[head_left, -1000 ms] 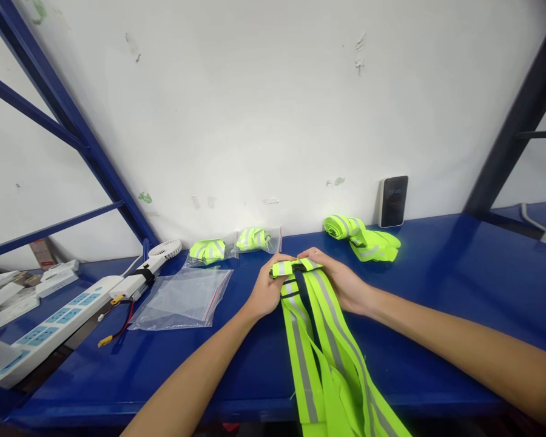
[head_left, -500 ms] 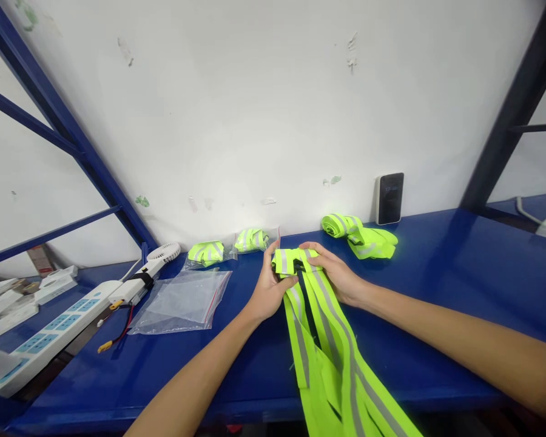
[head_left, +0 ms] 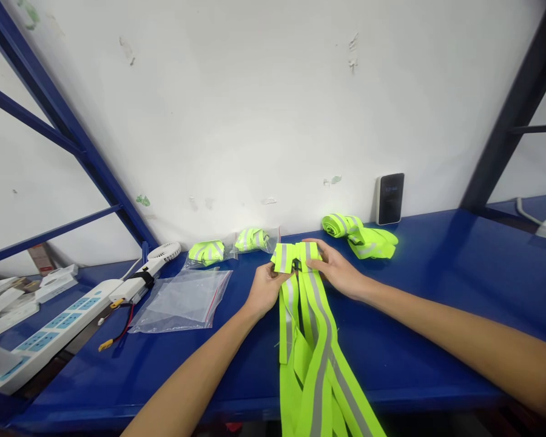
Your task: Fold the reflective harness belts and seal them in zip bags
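Observation:
A neon-yellow reflective vest (head_left: 321, 364) made of straps with grey stripes is stretched between my hands, its upper end partly folded over. My left hand (head_left: 267, 290) is closed on the left side of that fold, with the fingertips hidden beneath it. On the right side, my right hand (head_left: 337, 268) pinches the fold, thumb in front. The long straps hang toward me and past the table's front edge. Beyond my hands, a rolled neon-yellow strap bundle (head_left: 368, 241) lies against the wall.
Two bagged yellow bundles (head_left: 207, 251) sit at the back left. Nearer lie flat clear zip bags (head_left: 182, 300). A small white fan (head_left: 164, 252), a power strip (head_left: 54, 334) and a wire with yellow connectors (head_left: 118, 334) are left. A dark-screened device (head_left: 390, 199) leans on the wall.
The folded end has been turned so its striped outer face shows more. My left hand has shifted lower beneath it, and the hanging straps have swung to the left.

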### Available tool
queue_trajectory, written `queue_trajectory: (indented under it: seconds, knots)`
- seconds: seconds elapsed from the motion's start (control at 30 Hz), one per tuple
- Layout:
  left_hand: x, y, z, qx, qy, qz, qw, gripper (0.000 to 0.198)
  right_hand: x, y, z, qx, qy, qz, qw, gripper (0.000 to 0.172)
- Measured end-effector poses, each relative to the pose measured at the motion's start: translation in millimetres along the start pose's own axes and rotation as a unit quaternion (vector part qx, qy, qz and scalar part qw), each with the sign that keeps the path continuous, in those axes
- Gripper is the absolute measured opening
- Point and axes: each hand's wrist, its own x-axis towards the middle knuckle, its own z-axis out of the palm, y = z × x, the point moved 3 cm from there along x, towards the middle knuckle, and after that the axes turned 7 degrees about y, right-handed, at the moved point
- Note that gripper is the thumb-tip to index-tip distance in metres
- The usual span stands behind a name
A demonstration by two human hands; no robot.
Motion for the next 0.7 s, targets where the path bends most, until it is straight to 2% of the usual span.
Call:
queue_trajectory:
  seconds: [0.1,0.27,0.37,0.5,0.7]
  knots:
    - [-0.5,2.8,-0.3,0.008,-0.021,-0.002,1.0,0.048,-1.5,-3.2,1.2,-0.016,0.002,-0.029,0.999,0.045]
    - [0.6,2.3,-4.9,0.011,-0.073,-0.011,0.997,0.047,-3.4,-3.9,0.3,-0.052,-0.021,-0.033,0.998,0.041]
    - [1.3,-1.8,-6.4,0.003,-0.088,-0.024,0.996,0.043,-1.5,-2.8,-2.1,-0.092,-0.039,-0.064,0.993,0.037]
    - [1.3,-4.7,-6.4,-0.023,-0.087,-0.045,0.995,0.04,1.4,-2.5,-6.3,-0.18,-0.026,-0.143,0.973,0.034]
    - [-0.5,3.0,-4.1,-0.068,-0.088,-0.077,0.991,0.041,-4.0,-4.0,-4.2,-0.27,-0.01,-0.206,0.941,0.034]
